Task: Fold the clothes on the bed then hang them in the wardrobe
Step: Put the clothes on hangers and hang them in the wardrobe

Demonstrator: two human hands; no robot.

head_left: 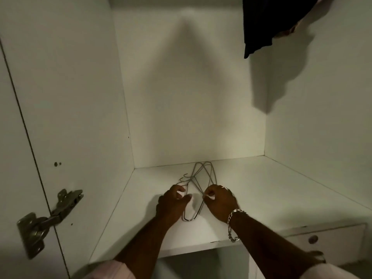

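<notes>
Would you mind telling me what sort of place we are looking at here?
Most likely the inside of a white wardrobe: wire hangers lie on its shelf, a dark garment hangs above, and a door hinge shows at left.

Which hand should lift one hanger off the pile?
Probably the left hand. It pinches the hangers near the hooks, a handy spot for lifting one away. The right hand pinches the wires at the middle and could hold the rest down on the shelf.

White wardrobe shelf (pixel 251 190): small pile of wire hangers (pixel 198 184) lying flat on it, mid-left, hooks pointing left, far ends near the back wall.
</notes>
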